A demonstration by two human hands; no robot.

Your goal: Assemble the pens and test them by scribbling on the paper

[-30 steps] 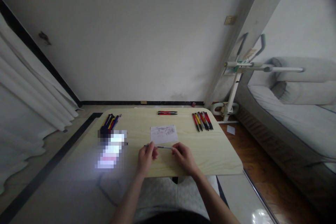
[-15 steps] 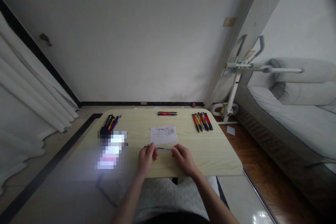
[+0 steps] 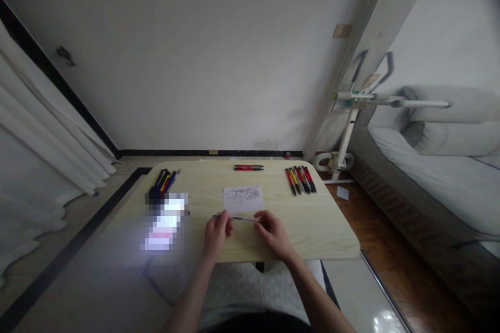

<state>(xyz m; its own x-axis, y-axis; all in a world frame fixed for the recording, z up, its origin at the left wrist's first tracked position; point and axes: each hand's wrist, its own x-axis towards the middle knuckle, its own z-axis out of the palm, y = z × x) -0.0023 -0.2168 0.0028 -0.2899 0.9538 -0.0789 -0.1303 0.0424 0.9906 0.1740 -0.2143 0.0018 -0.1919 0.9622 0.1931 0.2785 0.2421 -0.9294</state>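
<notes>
A slim, pale pen (image 3: pixel 242 218) with a darker left end lies level between my hands, just above the table's near half. My left hand (image 3: pixel 217 231) pinches it near the left end with thumb and fingers. At the other end, my right hand (image 3: pixel 273 233) has its thumb and fingertips closed about the tip; the exact contact is too small to make out. Just beyond the pen lies a white sheet of paper (image 3: pixel 244 200) with dark scribbles on it.
Two red-and-black pens (image 3: pixel 249 167) lie at the table's (image 3: pixel 320 234) far edge. Several red, yellow and dark pens (image 3: pixel 300 181) are at the right, more pens (image 3: pixel 167 181) at the left. A glowing, pixelated patch (image 3: pixel 166 223) covers something at the left. Exercise equipment (image 3: pixel 347 135) stands beyond.
The fingers of my right hand have shifted and arched slightly at the pen's right end. My left hand keeps its pinch; the pens and paper lie as before.
</notes>
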